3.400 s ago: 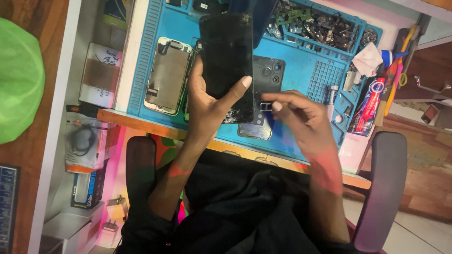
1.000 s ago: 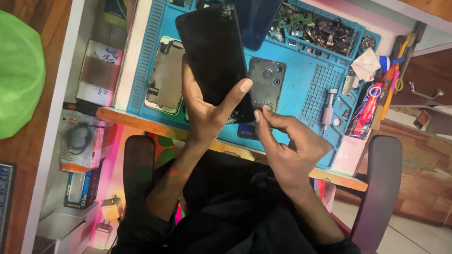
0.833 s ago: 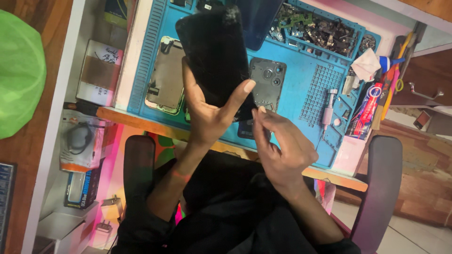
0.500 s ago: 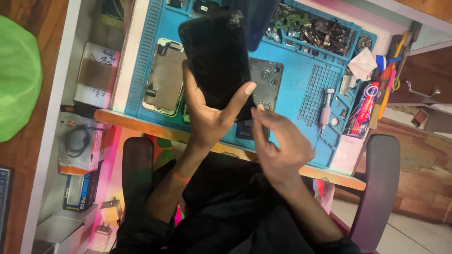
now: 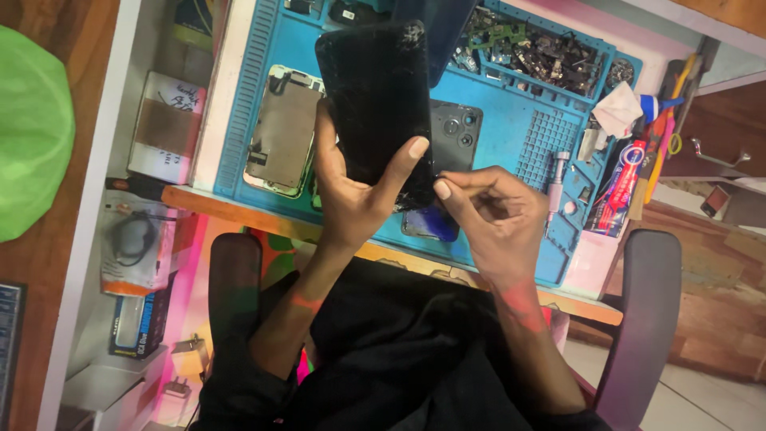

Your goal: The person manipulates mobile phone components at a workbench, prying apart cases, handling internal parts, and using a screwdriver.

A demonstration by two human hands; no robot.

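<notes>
My left hand (image 5: 355, 195) grips a black phone with a cracked screen (image 5: 381, 104), held upright over the blue work mat (image 5: 511, 144). The thumb lies across the phone's lower right edge. My right hand (image 5: 495, 215) is beside the phone's bottom right corner, thumb and forefinger pinched together at that corner; what they pinch is too small to see. A dark phone back with a camera cluster (image 5: 456, 137) lies on the mat behind the hands. An opened phone body (image 5: 281, 142) lies on the mat to the left.
A tray section of small loose parts (image 5: 535, 48) sits at the mat's far edge. A screwdriver (image 5: 556, 179), a tube (image 5: 621, 185) and tools lie at the right. Boxes (image 5: 163, 128) and a cable pack (image 5: 132, 243) are at the left, a green object (image 5: 32, 132) beyond.
My right hand moved up from the mat and closed in on the phone's bottom corner, fingers pinched. The left hand kept holding the phone, tilting it slightly.
</notes>
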